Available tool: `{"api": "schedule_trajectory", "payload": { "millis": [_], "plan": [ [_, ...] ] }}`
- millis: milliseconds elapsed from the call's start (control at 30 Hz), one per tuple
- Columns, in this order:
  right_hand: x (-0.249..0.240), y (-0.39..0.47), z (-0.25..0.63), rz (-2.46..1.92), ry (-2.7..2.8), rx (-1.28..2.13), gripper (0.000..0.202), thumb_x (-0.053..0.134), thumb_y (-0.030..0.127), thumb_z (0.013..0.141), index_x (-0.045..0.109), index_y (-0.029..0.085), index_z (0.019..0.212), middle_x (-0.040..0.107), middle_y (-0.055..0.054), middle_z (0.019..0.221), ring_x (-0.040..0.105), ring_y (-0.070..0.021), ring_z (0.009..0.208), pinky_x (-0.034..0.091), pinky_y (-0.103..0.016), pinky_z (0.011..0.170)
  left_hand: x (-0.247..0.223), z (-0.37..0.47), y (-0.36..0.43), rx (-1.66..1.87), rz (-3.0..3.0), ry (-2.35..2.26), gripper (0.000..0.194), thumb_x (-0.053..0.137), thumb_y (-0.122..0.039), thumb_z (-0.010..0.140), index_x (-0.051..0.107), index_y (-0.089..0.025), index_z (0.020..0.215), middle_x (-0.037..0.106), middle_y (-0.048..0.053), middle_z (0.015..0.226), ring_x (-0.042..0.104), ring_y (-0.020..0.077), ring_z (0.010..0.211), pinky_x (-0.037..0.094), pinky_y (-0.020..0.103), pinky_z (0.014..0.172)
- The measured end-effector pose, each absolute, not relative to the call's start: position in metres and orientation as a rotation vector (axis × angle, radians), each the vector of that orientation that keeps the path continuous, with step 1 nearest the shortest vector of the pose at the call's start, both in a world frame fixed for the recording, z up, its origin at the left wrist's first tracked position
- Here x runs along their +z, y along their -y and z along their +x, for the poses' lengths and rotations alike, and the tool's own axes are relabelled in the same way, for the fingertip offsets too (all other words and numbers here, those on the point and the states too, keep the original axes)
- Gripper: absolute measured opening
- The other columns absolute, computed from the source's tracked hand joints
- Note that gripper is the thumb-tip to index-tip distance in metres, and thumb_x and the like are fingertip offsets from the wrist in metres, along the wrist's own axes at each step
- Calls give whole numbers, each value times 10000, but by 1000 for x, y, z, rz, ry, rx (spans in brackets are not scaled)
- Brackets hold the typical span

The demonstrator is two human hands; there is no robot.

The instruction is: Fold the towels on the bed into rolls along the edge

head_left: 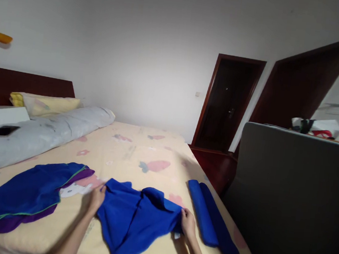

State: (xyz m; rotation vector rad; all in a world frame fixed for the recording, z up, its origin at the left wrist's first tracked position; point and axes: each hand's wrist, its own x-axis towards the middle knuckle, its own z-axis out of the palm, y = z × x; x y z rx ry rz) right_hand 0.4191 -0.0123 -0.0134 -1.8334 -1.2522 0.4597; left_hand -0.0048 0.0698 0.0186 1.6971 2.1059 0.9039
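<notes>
A bright blue garment (pixel 135 222) is stretched between my two hands over the bed, its lower part hanging to a rounded point. My left hand (pixel 97 198) pinches its upper left edge. At the opposite upper corner, my right hand (pixel 187 222) grips the cloth between thumb and fingers, with a small white label below. Left of my left hand lies a blue and purple garment (pixel 26 190) with green piping. Two long blue fabric rolls (pixel 204 215), one brighter and one darker, lie side by side to the right of my right hand.
The bed has a cream patterned sheet (pixel 132 135). A long grey bolster (pixel 66 126) with a phone (pixel 3 131) on it and a yellow pillow (pixel 50 104) are at the left. A dark grey panel (pixel 289 196) stands beyond the bed's right edge; a dark door (pixel 228 105) is behind.
</notes>
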Motion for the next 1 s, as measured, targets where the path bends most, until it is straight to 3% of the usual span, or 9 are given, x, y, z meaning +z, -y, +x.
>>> {"api": "schedule_trajectory", "payload": {
  "millis": [133,267,333,433,533,667,767,833,1000],
  "plan": [
    [-7,21,457,-2020,1335,378,343,344,289,856,672,201,808,748,-150,914,707,-274,886,502,-339,758,22,-93,-51,789,1452,-2400,324,500,-301,750,733,-172,933,762,150,893,674,366,1000,510,432,856],
    [-6,29,466,-2201,1487,308,243,450,200,812,657,200,686,717,-164,754,698,-309,732,478,-389,669,10,-141,-19,618,1289,-2520,281,469,-302,751,725,-188,731,721,123,680,704,365,801,531,419,716],
    [-4,30,459,-2259,1543,229,206,475,153,786,671,181,725,707,-197,814,690,-334,778,468,-420,694,4,-142,-8,573,1254,-2560,310,463,-315,768,730,-172,835,729,137,762,699,363,825,529,414,705],
    [5,22,437,-2183,1679,75,278,452,126,807,677,188,957,660,-206,1114,624,-333,1060,429,-438,870,0,-122,-5,620,1400,-2664,450,442,-323,817,631,-153,1188,680,179,1131,641,359,1043,512,425,806],
    [13,11,409,-1916,1939,149,268,448,220,862,657,244,1028,605,-116,1274,535,-267,1214,374,-380,983,2,-91,-23,652,1693,-2583,421,405,-255,852,607,-192,1215,583,141,1318,553,289,1204,453,388,958],
    [6,1,376,-1873,1971,301,301,561,398,817,650,222,1044,670,-119,1143,591,-289,1112,408,-398,945,1,-62,-64,591,1708,-2494,375,398,-231,854,666,-242,1116,535,120,1384,492,297,1276,433,461,979],
    [-5,-5,367,-1949,1865,284,480,653,265,696,605,151,1160,643,-198,1187,564,-351,1152,395,-450,960,-2,-58,-88,549,1694,-2475,320,443,-241,818,700,-239,1009,597,125,1284,504,315,1257,432,468,968],
    [-8,-12,372,-1964,1803,336,488,619,151,653,615,129,1141,650,-209,1183,582,-332,1144,413,-415,945,-3,-62,-100,521,1690,-2468,258,478,-252,786,706,-221,902,649,127,1163,531,328,1218,424,462,973],
    [4,-43,412,-1933,1690,648,280,557,68,553,673,170,787,734,-59,794,683,-210,763,474,-260,665,2,-84,-116,480,1724,-2417,230,468,-210,775,687,-214,847,683,108,1132,553,304,1196,424,418,970]
  ]
}}
